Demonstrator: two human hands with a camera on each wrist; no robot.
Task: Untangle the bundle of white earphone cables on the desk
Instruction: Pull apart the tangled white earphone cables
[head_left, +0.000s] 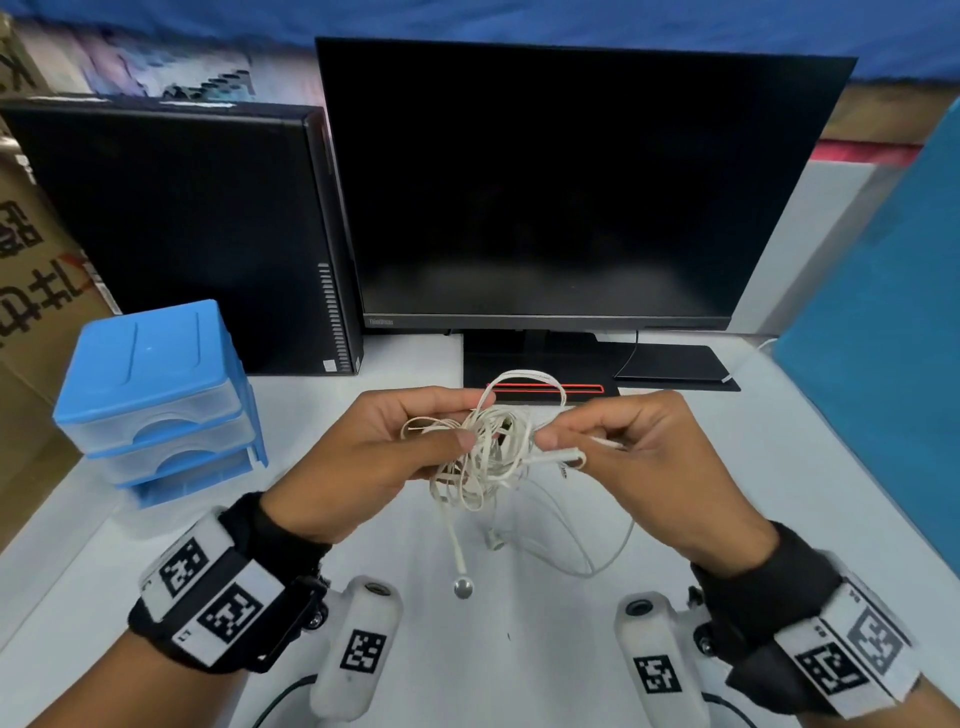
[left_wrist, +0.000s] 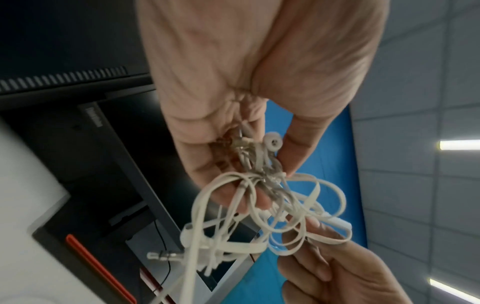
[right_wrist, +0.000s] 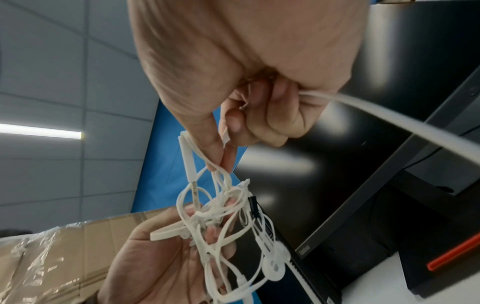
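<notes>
A knotted bundle of white earphone cables (head_left: 488, 447) hangs in the air above the white desk (head_left: 779, 467), between both hands. My left hand (head_left: 374, 447) grips the left side of the tangle (left_wrist: 262, 197) with thumb and curled fingers. My right hand (head_left: 623, 447) pinches a strand (right_wrist: 215, 164) at the right side, beside the inline remote (head_left: 561, 458). One earbud (head_left: 462, 587) dangles low on its cord, and a thin loop of cable (head_left: 582, 545) trails down to the desk. Another earbud (left_wrist: 272, 141) shows between the left fingers.
A dark monitor (head_left: 571, 182) on its black stand (head_left: 545, 374) is right behind the hands. A black computer case (head_left: 176, 228) stands at the back left, with blue plastic drawers (head_left: 156, 395) in front of it. A blue partition (head_left: 883, 364) closes the right side.
</notes>
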